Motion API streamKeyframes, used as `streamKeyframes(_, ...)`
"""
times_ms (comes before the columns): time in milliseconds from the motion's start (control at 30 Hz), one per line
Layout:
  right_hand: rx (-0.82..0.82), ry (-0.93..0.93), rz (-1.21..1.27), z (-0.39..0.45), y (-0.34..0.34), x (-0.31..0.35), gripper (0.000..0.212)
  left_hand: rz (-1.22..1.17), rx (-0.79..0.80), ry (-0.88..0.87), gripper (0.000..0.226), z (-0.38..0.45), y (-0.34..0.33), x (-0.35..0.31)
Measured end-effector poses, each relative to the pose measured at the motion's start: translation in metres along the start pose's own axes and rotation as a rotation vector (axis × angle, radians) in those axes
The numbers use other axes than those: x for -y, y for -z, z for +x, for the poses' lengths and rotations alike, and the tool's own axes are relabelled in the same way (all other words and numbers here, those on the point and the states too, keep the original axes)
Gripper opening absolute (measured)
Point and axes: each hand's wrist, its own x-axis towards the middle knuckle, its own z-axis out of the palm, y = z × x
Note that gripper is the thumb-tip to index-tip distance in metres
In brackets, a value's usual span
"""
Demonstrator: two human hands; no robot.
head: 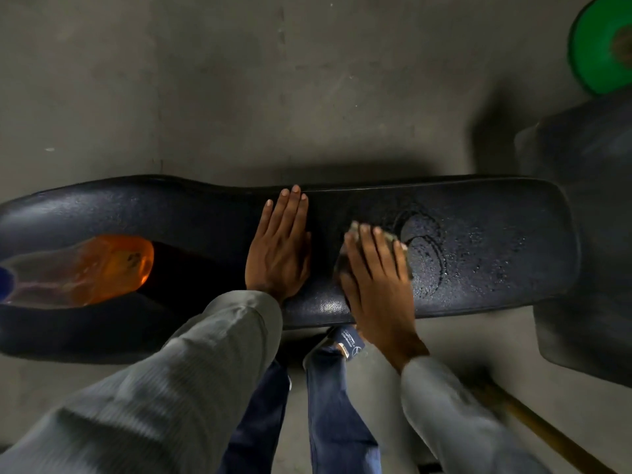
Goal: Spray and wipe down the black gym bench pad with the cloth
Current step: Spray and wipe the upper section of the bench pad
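The black bench pad [478,206] runs left to right across the middle of the view, with wet streaks and droplets on its right half. My left hand [278,248] lies flat on the pad near its centre, fingers together, holding nothing. Just to its right, my right hand [376,285] presses a small grey-green cloth [393,239] onto the pad; only the cloth's edges show past my fingers. A spray bottle [102,268] with orange liquid stands on the pad's left part, its blue top at the frame's left edge.
Grey concrete floor [239,80] lies beyond the bench. A green weight plate [595,46] sits at the top right, above a dark padded part [588,200] at the bench's right end. My legs and a sandal [349,340] stand below the pad's near edge.
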Motion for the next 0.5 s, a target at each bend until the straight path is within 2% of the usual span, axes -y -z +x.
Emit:
streamKeyframes(100, 0.000, -0.129, 0.009, -0.024, 0.001, -0.036, 0.065, 0.010, 0.003, 0.009, 0.063, -0.002, -0.001, 0.000)
streamKeyframes(200, -0.132, -0.383, 0.040, 0.022, 0.007, -0.039, 0.062, 0.013, 0.005, 0.013, 0.063, -0.001, -0.002, 0.001)
streamKeyframes(267, -0.193, -0.423, 0.063, 0.064, 0.009, -0.017, 0.062, 0.021, 0.005, 0.013, 0.063, 0.000, -0.002, 0.000)
streamKeyframes(333, -0.156, -0.276, 0.059, 0.075, 0.009, 0.006, 0.063, 0.017, 0.016, 0.007, 0.063, 0.001, -0.002, -0.001)
streamKeyframes(433, -0.048, 0.061, 0.002, 0.019, -0.001, 0.011, 0.064, 0.015, 0.019, 0.014, 0.063, 0.000, -0.001, -0.002)
streamKeyframes(500, 0.008, 0.114, -0.005, -0.029, -0.001, -0.015, 0.064, 0.005, 0.015, 0.025, 0.063, 0.001, 0.000, -0.001)
